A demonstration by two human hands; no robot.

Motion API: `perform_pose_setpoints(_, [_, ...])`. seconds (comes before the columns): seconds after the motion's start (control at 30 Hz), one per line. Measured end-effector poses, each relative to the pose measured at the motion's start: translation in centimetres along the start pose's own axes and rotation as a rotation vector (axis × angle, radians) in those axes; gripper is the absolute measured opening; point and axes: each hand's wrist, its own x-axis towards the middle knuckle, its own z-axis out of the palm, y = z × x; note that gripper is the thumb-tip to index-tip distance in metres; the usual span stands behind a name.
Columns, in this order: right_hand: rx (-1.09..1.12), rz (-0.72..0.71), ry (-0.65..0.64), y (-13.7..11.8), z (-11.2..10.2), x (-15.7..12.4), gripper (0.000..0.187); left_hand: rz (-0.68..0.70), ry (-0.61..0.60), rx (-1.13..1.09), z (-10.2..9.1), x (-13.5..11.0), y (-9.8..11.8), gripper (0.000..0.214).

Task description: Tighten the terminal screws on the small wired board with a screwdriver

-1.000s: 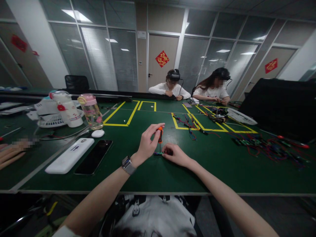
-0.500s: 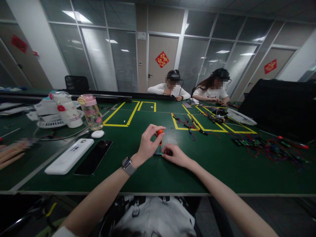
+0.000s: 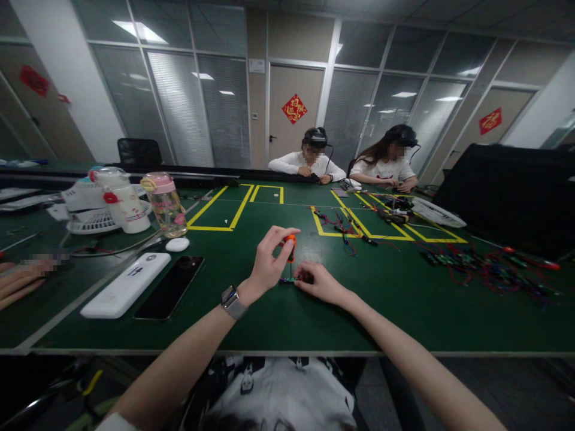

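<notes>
An orange-handled screwdriver (image 3: 291, 240) stands upright at the centre of the table, its thin shaft pointing down. My left hand (image 3: 271, 258) is closed around its handle, fingers curled over the top. The tip meets a small green circuit board (image 3: 287, 280) that lies on the green mat. From the right, my right hand (image 3: 318, 281) pinches the board's end and keeps it against the table. Part of the board is hidden behind those fingers.
A black phone (image 3: 171, 287), a white power bank (image 3: 127, 284) and a pink-lidded bottle (image 3: 165, 203) are on the left. Wired boards (image 3: 489, 263) lie in a heap to the right, more wires (image 3: 344, 226) ahead. Two people sit opposite; another person's hand (image 3: 29, 272) rests far left.
My left hand's fingers have shifted slightly at the handle, which shows a little differently. The board and my right hand stay in place.
</notes>
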Motion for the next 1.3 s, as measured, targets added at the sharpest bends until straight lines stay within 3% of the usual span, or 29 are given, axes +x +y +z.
perform_pose_setpoints(1.3, [0.005,0.019,-0.008,-0.11,-0.04,-0.02,0.008,0.006,-0.003,0.003,0.06,0.1,-0.1,0.022])
